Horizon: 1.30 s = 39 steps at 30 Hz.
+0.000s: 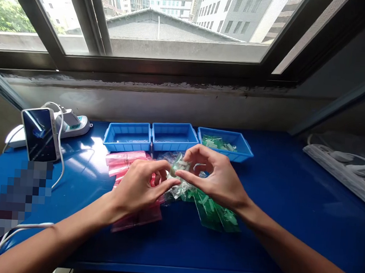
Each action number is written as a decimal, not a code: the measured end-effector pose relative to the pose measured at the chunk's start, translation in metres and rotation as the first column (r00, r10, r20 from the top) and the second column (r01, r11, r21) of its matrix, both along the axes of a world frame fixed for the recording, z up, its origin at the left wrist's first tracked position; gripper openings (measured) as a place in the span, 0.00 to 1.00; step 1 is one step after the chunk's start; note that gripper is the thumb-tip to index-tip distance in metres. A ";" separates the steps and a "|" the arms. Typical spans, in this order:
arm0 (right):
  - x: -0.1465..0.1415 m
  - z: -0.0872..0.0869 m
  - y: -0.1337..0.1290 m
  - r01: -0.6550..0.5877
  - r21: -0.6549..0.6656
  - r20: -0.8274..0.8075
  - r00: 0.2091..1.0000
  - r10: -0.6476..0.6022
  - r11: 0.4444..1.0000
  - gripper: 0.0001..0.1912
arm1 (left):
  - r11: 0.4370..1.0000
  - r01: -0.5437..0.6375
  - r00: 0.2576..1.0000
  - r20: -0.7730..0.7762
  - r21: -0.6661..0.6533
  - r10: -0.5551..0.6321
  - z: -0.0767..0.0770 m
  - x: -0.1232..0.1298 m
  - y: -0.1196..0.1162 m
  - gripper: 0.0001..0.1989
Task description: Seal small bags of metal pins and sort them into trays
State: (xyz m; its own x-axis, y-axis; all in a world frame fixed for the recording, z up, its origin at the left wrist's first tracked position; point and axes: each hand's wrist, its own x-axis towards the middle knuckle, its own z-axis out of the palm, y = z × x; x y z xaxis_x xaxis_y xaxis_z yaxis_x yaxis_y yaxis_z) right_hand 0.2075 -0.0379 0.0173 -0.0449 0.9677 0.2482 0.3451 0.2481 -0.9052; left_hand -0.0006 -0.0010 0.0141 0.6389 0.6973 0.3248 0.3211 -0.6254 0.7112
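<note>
Between my two hands is a small green-tinted clear bag [180,164] with pale pieces inside. My left hand [144,179] pinches its lower left side, and my right hand [213,173] grips its right side with thumb and fingers. Below the hands lie crumpled clear bags [179,190]. Pink bags [127,160] are spread in a column behind and beside my left hand. Green bags [216,210] with pale pieces fan out beneath my right hand and wrist.
Along the back stand a left blue tray [128,145], a middle blue tray [174,144] and a right blue tray [241,156] holding green bags. A phone [42,134], power strip [78,128] and cables are at left; another strip [338,164] is at right.
</note>
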 end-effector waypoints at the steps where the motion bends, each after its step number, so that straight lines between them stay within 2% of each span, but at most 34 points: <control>1: -0.002 -0.002 0.000 0.016 0.005 -0.041 0.999 -0.015 1.000 0.20 | 1.000 -0.017 1.000 0.018 -0.013 0.017 0.000 0.000 0.001 0.08; 4: 0.001 -0.006 0.002 0.042 -0.039 -0.133 0.990 -0.047 0.998 0.19 | 0.994 -0.057 0.996 0.067 -0.098 0.064 0.000 -0.001 0.004 0.07; 8: 0.005 -0.010 0.005 -0.007 -0.120 -0.212 0.977 -0.019 0.993 0.15 | 0.969 -0.089 0.987 0.114 -0.231 0.117 0.003 -0.002 0.007 0.09; 15: -0.002 -0.015 0.006 0.054 -0.065 -0.314 0.947 -0.071 0.996 0.14 | 0.917 -0.045 0.977 0.175 -0.396 0.124 0.008 -0.001 0.008 0.11; 22: 0.003 -0.012 0.008 -0.006 -0.099 -0.268 0.963 -0.021 0.995 0.14 | 0.898 -0.062 0.957 0.229 -0.436 0.178 0.006 -0.001 0.008 0.11; 28: 0.002 -0.010 0.005 0.093 -0.014 -0.151 0.984 -0.094 0.996 0.11 | 0.889 -0.065 0.954 0.232 -0.453 0.188 0.004 -0.001 0.008 0.12; 31: 0.001 -0.009 0.005 0.093 -0.009 -0.117 0.989 -0.093 0.996 0.10 | 0.886 -0.064 0.955 0.228 -0.459 0.187 0.004 -0.001 0.008 0.12; 34: 0.002 -0.010 0.004 0.062 -0.048 -0.148 0.987 -0.069 0.997 0.09 | 0.885 -0.059 0.957 0.228 -0.462 0.182 0.004 -0.001 0.008 0.12; 39: 0.003 -0.016 0.003 -0.062 -0.152 -0.288 0.957 0.015 0.987 0.08 | 0.889 -0.057 0.956 0.230 -0.455 0.180 0.004 -0.002 0.008 0.10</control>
